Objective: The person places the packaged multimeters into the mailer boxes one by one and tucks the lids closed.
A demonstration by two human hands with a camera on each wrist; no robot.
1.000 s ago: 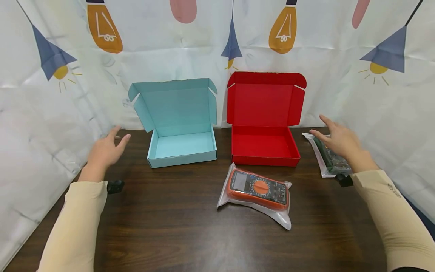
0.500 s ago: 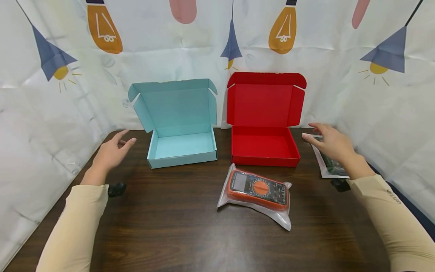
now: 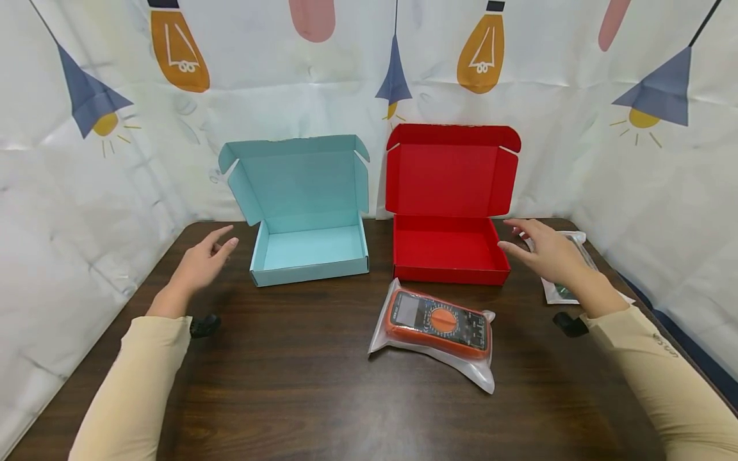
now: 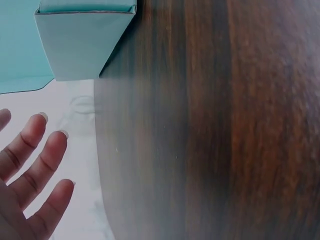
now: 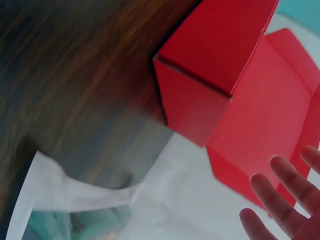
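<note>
My left hand point(image 3: 202, 264) hovers over the table's left side, fingers loosely extended and holding nothing. To its right stands a light blue cardboard box point(image 3: 311, 272) with its lid up; in the left wrist view the box's side wall point(image 4: 80, 45) is above my fingers. My right hand point(image 3: 548, 256) is in the air beside a red cardboard box point(image 3: 452, 274), also with a raised lid, and holds nothing. Below and behind that hand lies a clear bag point(image 3: 553, 294) with something green inside, partly covered by the hand. A bagged orange multimeter point(image 3: 438, 320) lies before the red box.
The dark wooden table point(image 3: 277, 384) carries everything. A white curtain point(image 3: 340, 96) printed with lamps and bulbs hangs close behind both boxes and along the sides.
Both hands have moved inward and slightly toward me, the right one from over the bag toward the red box. More of the bag's far right end shows. Boxes and multimeter stay put.
</note>
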